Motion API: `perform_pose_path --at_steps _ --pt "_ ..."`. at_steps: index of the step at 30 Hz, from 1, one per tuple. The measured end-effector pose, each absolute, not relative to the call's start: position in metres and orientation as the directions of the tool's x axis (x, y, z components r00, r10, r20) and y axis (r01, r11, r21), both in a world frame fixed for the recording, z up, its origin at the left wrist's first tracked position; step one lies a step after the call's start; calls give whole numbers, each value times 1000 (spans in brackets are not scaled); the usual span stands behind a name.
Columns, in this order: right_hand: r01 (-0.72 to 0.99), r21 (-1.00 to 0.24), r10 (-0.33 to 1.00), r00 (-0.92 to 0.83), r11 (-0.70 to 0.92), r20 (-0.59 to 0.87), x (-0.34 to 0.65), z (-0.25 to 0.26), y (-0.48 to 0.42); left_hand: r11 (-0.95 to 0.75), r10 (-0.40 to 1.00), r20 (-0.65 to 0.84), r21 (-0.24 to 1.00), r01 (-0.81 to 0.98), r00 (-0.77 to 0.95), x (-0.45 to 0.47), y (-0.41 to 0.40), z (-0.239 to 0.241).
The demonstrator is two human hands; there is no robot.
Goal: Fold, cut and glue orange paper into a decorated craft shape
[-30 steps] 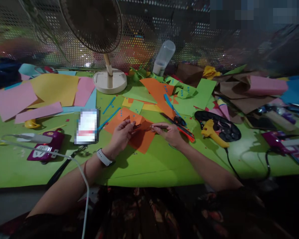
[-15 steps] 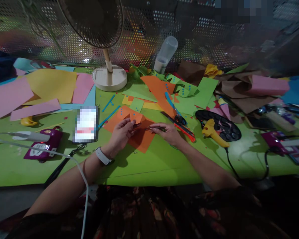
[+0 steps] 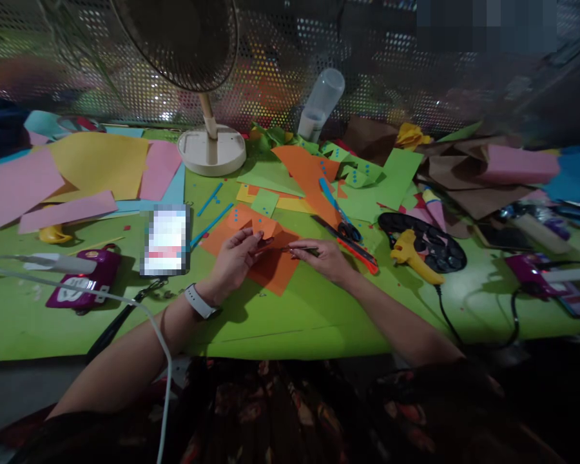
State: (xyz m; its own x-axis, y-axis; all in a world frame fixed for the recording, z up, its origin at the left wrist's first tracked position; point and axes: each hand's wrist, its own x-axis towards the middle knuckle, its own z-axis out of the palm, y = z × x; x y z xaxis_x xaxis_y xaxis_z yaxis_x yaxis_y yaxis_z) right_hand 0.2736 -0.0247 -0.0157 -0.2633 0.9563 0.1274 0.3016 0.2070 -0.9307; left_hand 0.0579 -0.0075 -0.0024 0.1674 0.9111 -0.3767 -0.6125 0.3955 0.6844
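Observation:
My left hand (image 3: pixel 240 256), with a white-banded watch on its wrist, is closed in a pinch over an orange paper sheet (image 3: pixel 275 274). What lies between its fingertips is too small to make out. My right hand (image 3: pixel 326 259) grips a thin, dark pen-like tool (image 3: pixel 310 249), its tip pointing left toward the left fingertips. Just behind the left fingers is an orange paper piece with blue dots (image 3: pixel 251 220). A small green paper piece with blue dots (image 3: pixel 265 203) lies beyond it.
Right of my hands lie a red utility knife (image 3: pixel 357 254), scissors (image 3: pixel 348 231), and a yellow glue gun (image 3: pixel 415 258) on a black palette (image 3: pixel 447 254). Left are a phone (image 3: pixel 167 241), a purple power bank (image 3: pixel 87 277) and a white cable. A fan (image 3: pixel 212 154) and a bottle (image 3: pixel 323 100) stand behind.
The right hand and its tool have shifted very slightly. The left hand keeps its pinch in almost the same place.

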Motion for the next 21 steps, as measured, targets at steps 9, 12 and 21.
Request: perform_pose_path --at_steps 9,12,21 --pt "191 -978 976 -214 81 39 274 -19 -22 408 907 -384 694 -593 175 58 -6 -2" --pt "125 -991 982 -190 40 15 272 -21 -20 409 907 -384 697 -589 176 57 -6 -4" --pt "-61 -997 997 -58 -45 -41 267 -16 -18 408 906 -389 709 -575 163 58 -7 -4"
